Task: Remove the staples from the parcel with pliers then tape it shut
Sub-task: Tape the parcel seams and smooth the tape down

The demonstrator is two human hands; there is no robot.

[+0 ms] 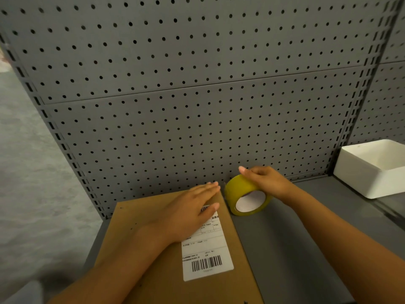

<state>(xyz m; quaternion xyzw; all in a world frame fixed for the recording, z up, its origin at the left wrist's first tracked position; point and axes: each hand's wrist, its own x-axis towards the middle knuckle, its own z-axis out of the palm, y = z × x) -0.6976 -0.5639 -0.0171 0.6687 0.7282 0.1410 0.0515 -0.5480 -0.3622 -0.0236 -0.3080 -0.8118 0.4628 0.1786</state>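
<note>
A flat brown cardboard parcel (140, 242) lies on the grey shelf, with a white shipping label (206, 255) and barcodes on its right side. My left hand (188, 211) rests flat on the parcel's far right part, fingers straight, partly covering the label. Just right of the parcel's far corner stands a roll of yellowish clear tape (243, 194) on its edge, its white core facing me. My right hand (263, 181) grips the top of the roll, with the forefinger stretched out over it. No pliers are in view.
A grey pegboard wall (197, 95) rises right behind the parcel and tape. A white open bin (372, 170) sits at the far right of the grey shelf (285, 249). The shelf's left edge runs beside the parcel, with the floor (32, 172) below.
</note>
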